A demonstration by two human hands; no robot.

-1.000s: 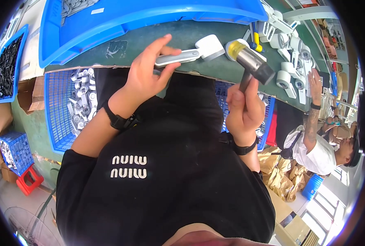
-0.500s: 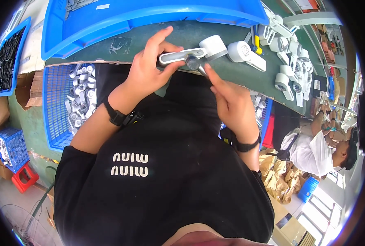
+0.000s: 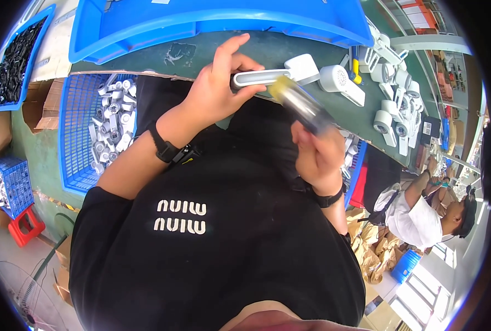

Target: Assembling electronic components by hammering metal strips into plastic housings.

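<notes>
My left hand [image 3: 215, 88] is closed on the handle end of a white handheld device [image 3: 303, 68] with a grey-edged flat handle and a drum-shaped head. Thumb and fingers pinch it, while the index finger points up. In my closed right hand [image 3: 321, 154] is a small mallet [image 3: 306, 105], smeared by motion. Its head looks yellow at one end, silvery in the middle and dark at the other; the yellow end is close to the device's handle. Whether they touch, I cannot tell. Beside the held device lies a similar white one [image 3: 333, 79] with a perforated round face.
A large blue tray [image 3: 212, 25] stands at the table's far side. Several white devices [image 3: 386, 118] are heaped at the right, near a yellow-and-blue tool [image 3: 356, 66]. A blue basket [image 3: 80, 138] of white parts is at left. Another person [image 3: 416, 215] sits at far right.
The mallet head has swung away from the device's handle, towards my right hand, which has dropped slightly. My left hand keeps its hold; the whole view has shifted a little.
</notes>
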